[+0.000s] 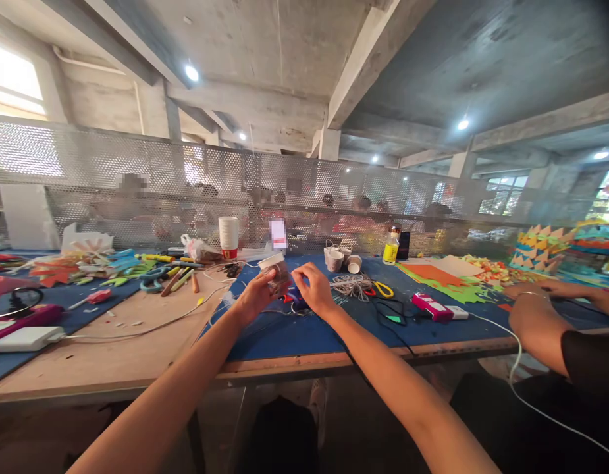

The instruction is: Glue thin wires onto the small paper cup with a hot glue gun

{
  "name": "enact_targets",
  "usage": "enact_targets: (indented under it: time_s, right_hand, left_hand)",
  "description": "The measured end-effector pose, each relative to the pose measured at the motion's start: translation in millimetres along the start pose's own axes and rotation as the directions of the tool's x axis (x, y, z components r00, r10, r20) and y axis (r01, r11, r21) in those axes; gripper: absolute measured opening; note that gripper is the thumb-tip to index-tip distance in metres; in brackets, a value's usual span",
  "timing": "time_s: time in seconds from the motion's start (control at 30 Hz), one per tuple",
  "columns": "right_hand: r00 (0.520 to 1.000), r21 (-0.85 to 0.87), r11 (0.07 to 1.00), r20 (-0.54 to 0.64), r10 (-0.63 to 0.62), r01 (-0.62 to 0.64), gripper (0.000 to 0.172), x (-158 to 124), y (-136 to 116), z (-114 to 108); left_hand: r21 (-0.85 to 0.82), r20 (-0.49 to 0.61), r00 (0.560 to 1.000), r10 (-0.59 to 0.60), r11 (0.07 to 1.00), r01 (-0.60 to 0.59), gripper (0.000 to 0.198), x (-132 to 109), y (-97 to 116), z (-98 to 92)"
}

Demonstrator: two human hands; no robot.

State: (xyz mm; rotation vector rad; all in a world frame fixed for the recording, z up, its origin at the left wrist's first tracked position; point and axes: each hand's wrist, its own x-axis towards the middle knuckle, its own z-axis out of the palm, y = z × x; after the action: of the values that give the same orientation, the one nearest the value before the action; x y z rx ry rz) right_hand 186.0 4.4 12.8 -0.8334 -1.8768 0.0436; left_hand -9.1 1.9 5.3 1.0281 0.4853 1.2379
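Note:
My left hand (255, 296) is closed around a small paper cup (276, 270) that looks wrapped in brownish string, held tilted above the blue mat (294, 336). My right hand (311, 288) is right beside the cup, its fingers curled in a pinch near the cup's side; what they pinch is too small to make out. A loose bundle of pale string (351, 285) lies just to the right of that hand, next to yellow-handled scissors (382, 288).
More wrapped cups (335, 259) and a yellow bottle (391, 248) stand farther back. A stack of white cups (228, 236), pens and paper cut-outs lie to the left. A co-worker's hands (531, 309) rest at the right. A perforated metal screen (304, 191) backs the table.

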Motion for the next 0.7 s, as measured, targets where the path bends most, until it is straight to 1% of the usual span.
enact_targets:
  time_s: [0.03, 0.1, 0.13, 0.17, 0.2, 0.27, 0.3, 0.33, 0.43, 0.57, 0.63, 0.7]
  right_hand:
    - [0.998, -0.052, 0.996, -0.018, 0.065, -0.066, 0.024, 0, 5, -1]
    - [0.974, -0.152, 0.965, 0.045, 0.224, -0.215, 0.017, -1, 16, -1]
    - [0.947, -0.201, 0.937, 0.091, 0.307, -0.284, 0.018, -2, 20, 0]
    - [0.907, -0.264, 0.901, 0.154, 0.393, -0.346, 0.023, -3, 23, 1]
    - [0.860, -0.329, 0.864, 0.218, 0.461, -0.380, 0.028, -4, 25, 3]
    - [0.779, -0.438, 0.812, 0.317, 0.541, -0.386, 0.038, -6, 25, 7]
    - [0.755, -0.472, 0.798, 0.344, 0.558, -0.375, 0.042, -6, 24, 10]
    - [0.743, -0.495, 0.790, 0.359, 0.565, -0.362, 0.046, -6, 24, 12]
    - [0.734, -0.521, 0.778, 0.364, 0.574, -0.351, 0.049, -4, 22, 19]
    - [0.729, -0.511, 0.763, 0.330, 0.599, -0.396, 0.039, -3, 22, 23]
    - [0.740, -0.491, 0.761, 0.296, 0.604, -0.424, 0.036, -4, 20, 23]
    - [0.761, -0.469, 0.760, 0.244, 0.601, -0.450, 0.035, -5, 18, 22]
  left_hand:
    - [-0.013, -0.004, 1.000, -0.010, 1.000, 0.010, 0.033, 0, 0, -0.8]
    - [-0.037, -0.007, 1.000, -0.022, 0.999, 0.022, 0.032, 1, 0, -2.7]
    - [-0.049, -0.008, 1.000, -0.022, 0.999, 0.021, 0.030, 2, 0, -3.5]
    - [-0.061, -0.010, 1.000, -0.017, 0.998, 0.016, 0.028, 2, 0, -4.0]
    - [-0.070, -0.014, 1.000, -0.010, 0.997, 0.009, 0.027, 2, 0, -4.2]
    - [-0.083, -0.028, 1.000, 0.000, 0.997, -0.002, 0.025, 1, 0, -3.7]
    - [-0.088, -0.032, 0.999, 0.003, 0.996, -0.005, 0.024, 1, 1, -3.3]
    - [-0.092, -0.033, 0.999, 0.002, 0.996, -0.005, 0.023, 1, 1, -2.7]
    - [-0.102, -0.023, 1.000, -0.005, 0.995, 0.003, 0.019, 0, 2, -1.9]
    - [-0.089, -0.015, 1.000, -0.007, 0.996, 0.006, 0.022, 0, 2, -2.6]
    - [-0.077, -0.005, 1.000, 0.004, 0.997, -0.005, 0.024, -1, 2, -2.6]
    - [-0.074, 0.009, 1.000, 0.017, 0.997, -0.016, 0.026, -1, 2, -2.0]
